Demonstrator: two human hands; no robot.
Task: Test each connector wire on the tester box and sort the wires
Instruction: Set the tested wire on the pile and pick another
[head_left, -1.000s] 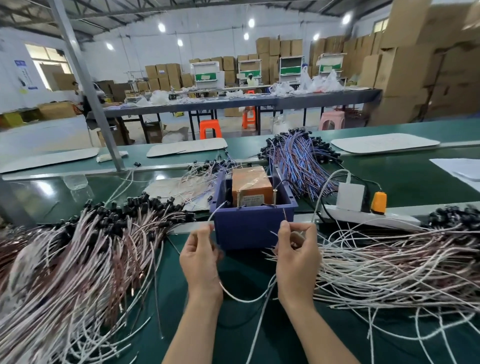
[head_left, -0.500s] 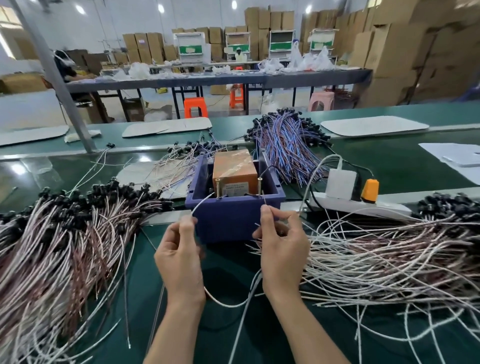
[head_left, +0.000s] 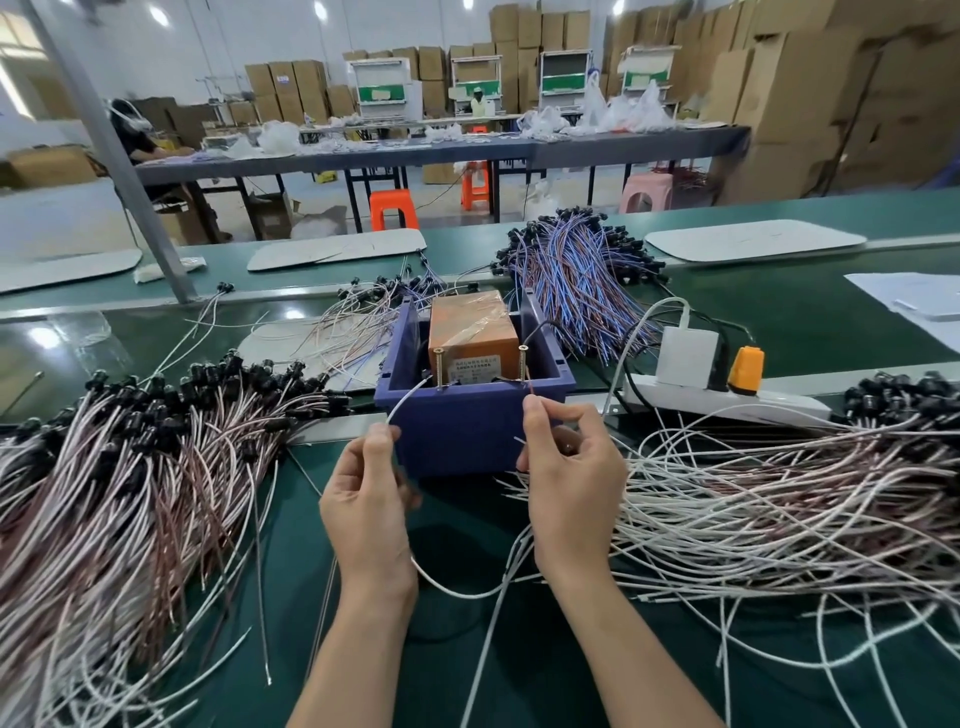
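Above the green desk (head_left: 540, 675), the left hand (head_left: 369, 499) pinches one end of a white wire (head_left: 457, 594) in its fingers, and the right hand (head_left: 571, 478) pinches the other end. Both ends reach up to the screws (head_left: 439, 366) of the orange tester box (head_left: 470, 327), which sits in a blue tray (head_left: 467, 426) just behind the hands.

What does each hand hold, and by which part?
The left hand pinches a white wire near its end; the right hand pinches a brown wire near its end.

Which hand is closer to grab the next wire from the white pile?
Probably the right. The right hand sits beside the white pile; the left hand is farther, at the left corner of the box. Both pinch a wire.
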